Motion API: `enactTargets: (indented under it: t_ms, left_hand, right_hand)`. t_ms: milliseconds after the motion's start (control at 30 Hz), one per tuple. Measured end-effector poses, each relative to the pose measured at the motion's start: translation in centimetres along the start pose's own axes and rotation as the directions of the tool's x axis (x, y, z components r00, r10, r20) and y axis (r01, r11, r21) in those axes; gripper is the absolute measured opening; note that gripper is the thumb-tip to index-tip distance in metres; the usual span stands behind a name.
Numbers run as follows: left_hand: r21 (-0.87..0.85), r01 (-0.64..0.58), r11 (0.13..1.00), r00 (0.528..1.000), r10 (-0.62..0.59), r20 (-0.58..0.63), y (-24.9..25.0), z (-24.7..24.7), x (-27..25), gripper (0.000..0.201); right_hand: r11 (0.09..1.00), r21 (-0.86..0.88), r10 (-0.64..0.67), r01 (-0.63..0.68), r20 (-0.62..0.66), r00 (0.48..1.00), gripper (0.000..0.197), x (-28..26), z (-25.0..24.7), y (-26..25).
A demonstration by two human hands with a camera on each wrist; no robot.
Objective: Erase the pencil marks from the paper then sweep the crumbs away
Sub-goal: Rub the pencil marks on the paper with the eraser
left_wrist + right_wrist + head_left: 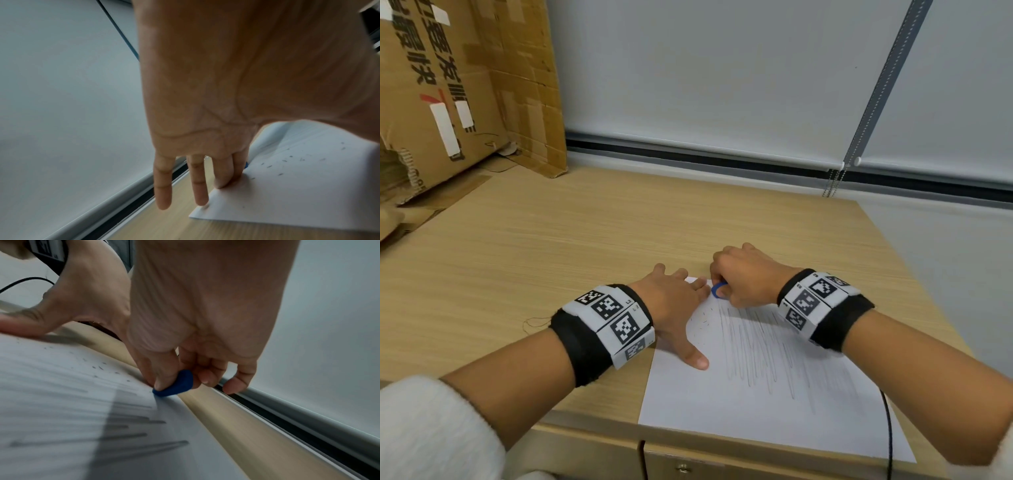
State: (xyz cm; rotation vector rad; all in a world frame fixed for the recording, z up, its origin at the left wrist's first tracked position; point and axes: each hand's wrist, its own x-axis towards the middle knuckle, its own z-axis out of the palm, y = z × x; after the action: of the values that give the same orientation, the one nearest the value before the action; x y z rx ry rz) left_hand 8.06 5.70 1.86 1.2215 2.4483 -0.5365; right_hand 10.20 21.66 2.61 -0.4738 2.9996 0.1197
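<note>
paper (756,404): white sheet flat on the wooden desk (551,240), near the front right corner; near edge reaches the desk's front edge.
pencil marks (763,349): grey scribble strokes over the middle and right of the sheet, running roughly front to back. The strip of sheet left of the strokes is mostly bare.
crumbs (703,317): small dark flecks scattered on the far left of the sheet, between the left hand and the strokes; also clear in the left wrist view (285,160).
eraser (717,290): blue and rounded, at the far edge of the sheet; tip touching the paper in the right wrist view (176,384).
right hand (746,277): fingers curled, thumb and forefinger pinching the eraser, other fingers tucked loosely beside it. Hand sits over the far end of the strokes.
left hand (674,308): fingers straight and spread, palm down, pressing the sheet's far left corner. Thumb lies out on the paper toward the person; outer fingers reach past the sheet edge over the desk. Forefinger tip close to the eraser; contact can't be told.
wristbands (609,318): black bands with black-and-white marker tiles, on both wrists.
cardboard (465,85): flattened boxes leaning at far left of the desk.
blind (722,68): pale roller blind behind the desk, bead chain hanging at right.
cable (888,428): thin and black, running along the sheet's right side, off the desk front.
</note>
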Motion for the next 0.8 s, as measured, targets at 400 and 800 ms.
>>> enactTargets:
  t_ms: [400, 800]
  left_hand:
    - [-0.073, -0.027, 0.997, 1.000, 0.027, 0.000, -0.30, 0.25, -0.12, 0.124]
    - [-0.038, -0.007, 0.999, 0.999, 0.008, 0.038, -0.21, 0.08, -0.11, 0.128]
  right_hand:
    - [0.989, 0.133, -0.071, 0.065, 0.045, 0.996, 0.013, -0.34, 0.08, 0.24]
    - [0.976, 0.217, -0.065, 0.031, 0.152, 0.986, 0.014, -0.48, -0.51, 0.28]
